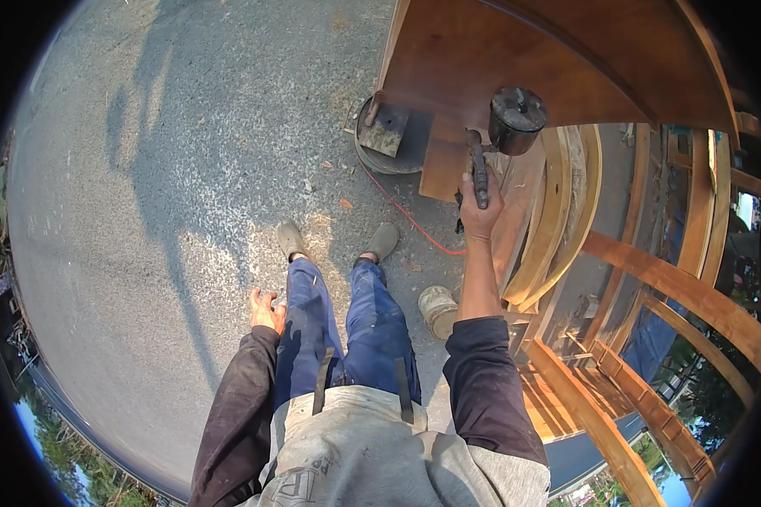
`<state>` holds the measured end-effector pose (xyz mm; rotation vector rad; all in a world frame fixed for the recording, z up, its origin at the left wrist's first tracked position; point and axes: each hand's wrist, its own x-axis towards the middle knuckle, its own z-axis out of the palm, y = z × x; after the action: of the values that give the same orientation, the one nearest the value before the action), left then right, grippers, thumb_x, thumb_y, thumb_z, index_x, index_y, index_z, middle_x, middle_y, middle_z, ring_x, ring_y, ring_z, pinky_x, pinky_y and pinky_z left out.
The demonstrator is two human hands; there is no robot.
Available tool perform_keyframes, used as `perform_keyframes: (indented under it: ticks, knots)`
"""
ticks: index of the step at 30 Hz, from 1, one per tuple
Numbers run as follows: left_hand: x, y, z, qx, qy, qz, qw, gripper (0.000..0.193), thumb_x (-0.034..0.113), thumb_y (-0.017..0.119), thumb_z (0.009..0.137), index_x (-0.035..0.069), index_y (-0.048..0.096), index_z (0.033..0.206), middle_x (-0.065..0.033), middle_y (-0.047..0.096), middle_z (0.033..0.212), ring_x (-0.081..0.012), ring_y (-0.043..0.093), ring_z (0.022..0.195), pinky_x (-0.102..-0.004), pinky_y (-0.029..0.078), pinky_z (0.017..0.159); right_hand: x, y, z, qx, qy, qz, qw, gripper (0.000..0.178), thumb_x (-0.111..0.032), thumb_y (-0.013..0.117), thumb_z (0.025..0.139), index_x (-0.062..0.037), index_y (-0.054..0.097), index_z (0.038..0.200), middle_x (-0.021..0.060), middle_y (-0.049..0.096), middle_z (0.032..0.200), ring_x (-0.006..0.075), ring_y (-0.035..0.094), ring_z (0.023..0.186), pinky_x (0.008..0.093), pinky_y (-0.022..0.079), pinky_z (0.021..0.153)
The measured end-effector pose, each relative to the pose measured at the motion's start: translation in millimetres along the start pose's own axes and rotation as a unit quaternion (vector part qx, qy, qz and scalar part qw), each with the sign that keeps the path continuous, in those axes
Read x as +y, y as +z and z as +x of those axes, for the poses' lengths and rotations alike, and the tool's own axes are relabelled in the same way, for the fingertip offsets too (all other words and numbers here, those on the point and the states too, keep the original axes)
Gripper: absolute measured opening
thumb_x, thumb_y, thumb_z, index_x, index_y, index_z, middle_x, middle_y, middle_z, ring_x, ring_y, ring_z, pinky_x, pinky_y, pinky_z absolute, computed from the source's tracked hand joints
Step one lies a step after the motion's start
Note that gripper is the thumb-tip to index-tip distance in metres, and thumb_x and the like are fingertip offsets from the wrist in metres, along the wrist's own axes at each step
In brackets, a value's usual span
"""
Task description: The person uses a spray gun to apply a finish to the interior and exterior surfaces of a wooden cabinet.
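Observation:
My right hand (481, 211) is wrapped round the handle of a dark, stained spray gun (479, 176), its arm stretched forward. A dark lidded paint cup (517, 131) is fixed to the gun's right side. Just beyond the nozzle stands a broad reddish-brown wooden panel (448, 63), with a faint haze before it. My left hand (268, 313) hangs beside my left thigh, fingers loosely bent and apart, with nothing in it.
A round tub (410, 154) with a flat block (383, 129) on it stands by the panel. A thin red hose (403, 211) crosses the ground. A pale can (438, 311) sits by my right forearm. Curved wooden pieces (543, 241) and wooden frames (664, 270) fill the right side.

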<state>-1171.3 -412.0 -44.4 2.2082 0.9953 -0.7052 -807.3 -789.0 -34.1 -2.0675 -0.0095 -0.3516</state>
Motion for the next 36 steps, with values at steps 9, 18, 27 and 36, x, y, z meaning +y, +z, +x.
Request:
perform_keyframes:
  ticks: [9,18,27,36]
  knots:
    - [-33,21,-19,0.013,-0.009,-0.048,0.999,0.038,0.019,0.071,0.085,0.0,0.064,0.118,-0.0346,0.033,0.148,-0.0491,0.036,0.139,-0.0467,0.034,0.115,-49,77,-13,-0.131,-0.002,0.095,0.987,0.038,-0.011,0.076,0.086,0.0043,0.065,0.119,0.015,0.069,0.095,0.0245,0.068,0.083,0.0364,0.054,0.076]
    - [-51,31,-25,0.003,-0.042,-0.055,0.998,0.037,0.017,0.069,0.085,0.0,0.064,0.117,-0.0355,0.029,0.15,-0.0496,0.036,0.139,-0.0457,0.036,0.114,-33,66,-3,-0.159,-0.021,0.016,0.987,0.037,-0.011,0.076,0.086,0.0034,0.065,0.119,0.017,0.07,0.099,0.0269,0.069,0.087,0.0364,0.054,0.08]
    - [-38,38,-16,-0.006,-0.027,-0.048,0.998,0.038,0.017,0.069,0.088,0.0,0.062,0.121,-0.0335,0.028,0.151,-0.0479,0.036,0.139,-0.0437,0.04,0.111,29,-10,1,0.004,0.002,-0.033,0.999,0.029,-0.011,0.071,0.09,0.0027,0.065,0.115,0.0036,0.066,0.088,0.0134,0.06,0.076,0.0299,0.051,0.072]
    - [-42,53,-18,0.001,-0.007,-0.053,0.999,0.036,0.015,0.069,0.086,0.0,0.063,0.118,-0.0346,0.034,0.147,-0.0489,0.034,0.14,-0.0494,0.033,0.115,65,-69,17,0.087,0.011,-0.169,0.982,0.038,-0.011,0.069,0.089,0.0058,0.061,0.122,0.0133,0.068,0.099,0.0226,0.064,0.085,0.0336,0.051,0.081]
